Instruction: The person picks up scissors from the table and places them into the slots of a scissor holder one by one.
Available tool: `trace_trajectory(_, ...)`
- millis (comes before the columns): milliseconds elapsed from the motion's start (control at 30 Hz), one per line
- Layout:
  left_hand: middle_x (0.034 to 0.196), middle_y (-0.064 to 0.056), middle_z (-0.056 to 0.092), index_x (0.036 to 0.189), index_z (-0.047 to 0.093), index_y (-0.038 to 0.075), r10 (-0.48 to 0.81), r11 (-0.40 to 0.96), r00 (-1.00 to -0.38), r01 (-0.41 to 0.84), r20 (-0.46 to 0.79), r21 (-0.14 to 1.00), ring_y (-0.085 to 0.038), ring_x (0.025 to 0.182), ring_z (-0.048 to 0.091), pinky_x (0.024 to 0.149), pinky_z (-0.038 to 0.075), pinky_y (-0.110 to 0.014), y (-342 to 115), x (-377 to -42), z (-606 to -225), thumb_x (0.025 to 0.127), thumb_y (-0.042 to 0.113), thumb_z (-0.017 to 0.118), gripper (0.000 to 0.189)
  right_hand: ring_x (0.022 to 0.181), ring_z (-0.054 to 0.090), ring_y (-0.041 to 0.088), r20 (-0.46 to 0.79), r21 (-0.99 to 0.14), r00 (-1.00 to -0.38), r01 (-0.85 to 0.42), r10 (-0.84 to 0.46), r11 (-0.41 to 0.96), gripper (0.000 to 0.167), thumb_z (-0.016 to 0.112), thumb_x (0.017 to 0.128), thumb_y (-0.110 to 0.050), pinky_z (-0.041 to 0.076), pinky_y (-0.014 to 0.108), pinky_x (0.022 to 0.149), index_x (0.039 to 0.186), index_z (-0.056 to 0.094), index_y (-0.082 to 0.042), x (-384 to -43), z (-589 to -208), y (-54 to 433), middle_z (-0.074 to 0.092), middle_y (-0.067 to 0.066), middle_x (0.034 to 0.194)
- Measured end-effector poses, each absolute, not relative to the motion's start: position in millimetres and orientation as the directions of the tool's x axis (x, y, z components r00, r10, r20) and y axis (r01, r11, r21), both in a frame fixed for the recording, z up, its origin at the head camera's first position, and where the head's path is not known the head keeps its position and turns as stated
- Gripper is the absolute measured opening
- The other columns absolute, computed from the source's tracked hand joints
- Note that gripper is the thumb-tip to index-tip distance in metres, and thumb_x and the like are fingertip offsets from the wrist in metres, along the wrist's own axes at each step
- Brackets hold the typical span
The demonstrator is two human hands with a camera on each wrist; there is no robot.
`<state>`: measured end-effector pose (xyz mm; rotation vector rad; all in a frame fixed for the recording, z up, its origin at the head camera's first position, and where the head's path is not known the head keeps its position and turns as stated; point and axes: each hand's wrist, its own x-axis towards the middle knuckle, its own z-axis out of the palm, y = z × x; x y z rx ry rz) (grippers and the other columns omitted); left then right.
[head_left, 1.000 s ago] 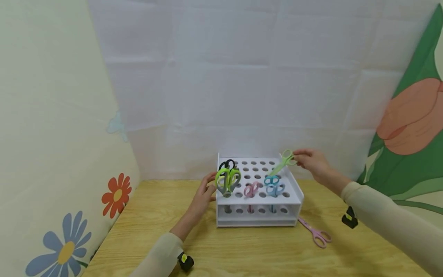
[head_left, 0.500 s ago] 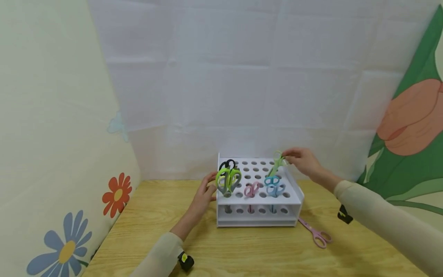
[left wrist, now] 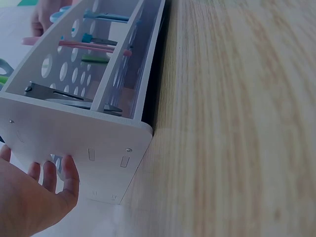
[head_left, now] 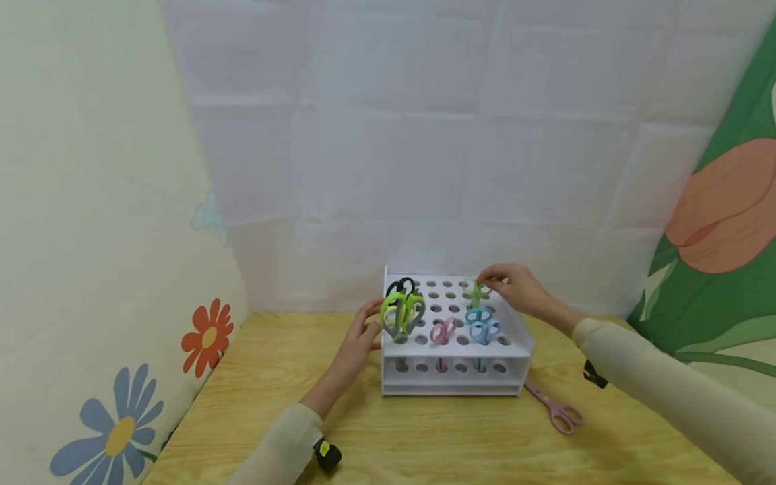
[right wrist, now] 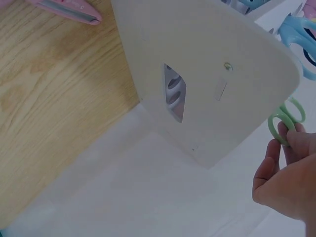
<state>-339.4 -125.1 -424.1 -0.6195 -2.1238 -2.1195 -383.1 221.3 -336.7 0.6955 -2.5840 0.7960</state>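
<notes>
A white rack (head_left: 455, 390) with rows of round holes stands on the wooden table. My right hand (head_left: 512, 286) pinches a handle loop of the light green scissors (head_left: 475, 296), which point down into a hole near the rack's back right; a green blade (left wrist: 95, 59) shows below the top plate in the left wrist view. My left hand (head_left: 356, 340) rests its fingertips against the rack's left side panel (left wrist: 74, 131). Upright in the holes stand lime-and-grey scissors (head_left: 388, 311), black-handled ones (head_left: 395, 285), pink ones (head_left: 444, 331), teal ones (head_left: 479, 315) and light blue ones (head_left: 485, 332).
Pink scissors (head_left: 560, 412) lie on the table (head_left: 424, 438) at the rack's right front, blades toward it. A white cloth (head_left: 424, 168) hangs close behind the rack. Flower-printed cloths (head_left: 121, 202) flank the table.
My right hand has moved left and down with the light green scissors, which swung from slanted to upright and sank into a hole. The left hand keeps its place at the rack.
</notes>
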Motion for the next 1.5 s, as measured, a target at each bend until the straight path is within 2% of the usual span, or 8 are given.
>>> trace_trajectory(267, 0.149, -0.019, 0.04, 0.153, 0.04, 0.007, 0.23, -0.046, -0.916, 0.328, 0.33, 0.943, -0.035, 0.123, 0.05, 0.088, 0.049, -0.052, -122.9, -338.4, -424.7, 0.103, 0.008, 0.044, 0.05, 0.092, 0.067, 0.029, 0.43, -0.423, -0.806, -0.577, -0.406, 0.699, 0.018, 0.064, 0.094, 0.008, 0.053, 0.049, 0.082, 0.103, 0.077, 0.0, -381.0, -343.0, 222.4, 0.074, 0.012, 0.101)
trace_trajectory(400, 0.149, -0.02, 0.04, 0.154, 0.038, 0.005, 0.234, -0.044, -0.918, 0.319, 0.32, 0.947, -0.035, 0.124, 0.05, 0.089, 0.048, -0.054, -122.3, -337.7, -425.3, 0.103, 0.008, 0.044, 0.051, 0.097, 0.068, 0.032, 0.426, -0.408, -0.8, -0.586, -0.422, 0.7, 0.017, 0.066, 0.093, 0.008, 0.054, 0.049, 0.084, 0.102, 0.078, -0.001, -379.2, -347.7, 224.2, 0.074, 0.015, 0.108)
trace_trajectory(533, 0.149, -0.019, 0.04, 0.154, 0.039, 0.005, 0.231, -0.033, -0.92, 0.318, 0.317, 0.947, -0.035, 0.124, 0.05, 0.087, 0.05, -0.048, -122.0, -336.4, -423.1, 0.104, 0.009, 0.045, 0.051, 0.102, 0.068, 0.034, 0.424, -0.409, -0.804, -0.58, -0.416, 0.705, 0.017, 0.067, 0.094, 0.006, 0.054, 0.05, 0.085, 0.103, 0.079, -0.002, -378.1, -350.3, 225.3, 0.072, 0.017, 0.114)
trace_trajectory(667, 0.149, -0.019, 0.04, 0.154, 0.039, 0.006, 0.229, -0.02, -0.921, 0.319, 0.315, 0.947, -0.034, 0.124, 0.05, 0.083, 0.051, -0.041, -122.5, -335.9, -420.6, 0.103, 0.009, 0.045, 0.051, 0.101, 0.068, 0.035, 0.439, -0.417, -0.796, -0.591, -0.416, 0.691, 0.016, 0.066, 0.094, 0.007, 0.053, 0.051, 0.086, 0.102, 0.078, 0.0, -379.0, -353.0, 224.7, 0.073, 0.016, 0.11)
trace_trajectory(833, 0.149, -0.02, 0.04, 0.154, 0.038, 0.003, 0.231, -0.017, -0.921, 0.317, 0.313, 0.948, -0.035, 0.124, 0.05, 0.085, 0.051, -0.045, -122.0, -336.6, -421.3, 0.103, 0.009, 0.045, 0.051, 0.099, 0.068, 0.033, 0.434, -0.442, -0.811, -0.572, -0.393, 0.691, 0.016, 0.064, 0.095, 0.007, 0.053, 0.05, 0.087, 0.101, 0.077, 0.001, -380.1, -356.2, 223.0, 0.075, 0.014, 0.104)
trace_trajectory(967, 0.149, -0.02, 0.041, 0.154, 0.039, 0.004, 0.228, -0.023, -0.924, 0.311, 0.308, 0.95, -0.034, 0.123, 0.051, 0.086, 0.05, -0.049, -121.3, -335.8, -422.8, 0.103, 0.009, 0.045, 0.051, 0.098, 0.067, 0.031, 0.418, -0.468, -0.832, -0.542, -0.365, 0.698, 0.018, 0.06, 0.098, 0.006, 0.052, 0.05, 0.088, 0.105, 0.076, 0.001, -377.7, -359.0, 221.5, 0.074, 0.014, 0.107)
trace_trajectory(1300, 0.149, -0.02, 0.04, 0.153, 0.039, 0.005, 0.229, -0.03, -0.92, 0.32, 0.318, 0.947, -0.035, 0.122, 0.051, 0.087, 0.05, -0.05, -121.7, -340.8, -427.0, 0.104, 0.008, 0.045, 0.05, 0.106, 0.064, 0.034, 0.361, -0.523, -0.884, -0.454, -0.295, 0.721, 0.024, 0.058, 0.101, -0.002, 0.051, 0.053, 0.091, 0.121, 0.072, -0.001, -368.3, -363.5, 222.5, 0.066, 0.017, 0.128)
trace_trajectory(1500, 0.149, -0.02, 0.04, 0.154, 0.038, 0.005, 0.219, -0.011, -0.922, 0.324, 0.319, 0.946, -0.035, 0.124, 0.05, 0.084, 0.05, -0.044, -121.4, -340.7, -427.1, 0.105, 0.011, 0.045, 0.05, 0.108, 0.063, 0.034, 0.404, -0.536, -0.869, -0.477, -0.284, 0.697, 0.027, 0.057, 0.099, 0.001, 0.052, 0.049, 0.087, 0.122, 0.071, 0.0, -356.0, -360.0, 229.5, 0.067, 0.018, 0.125)
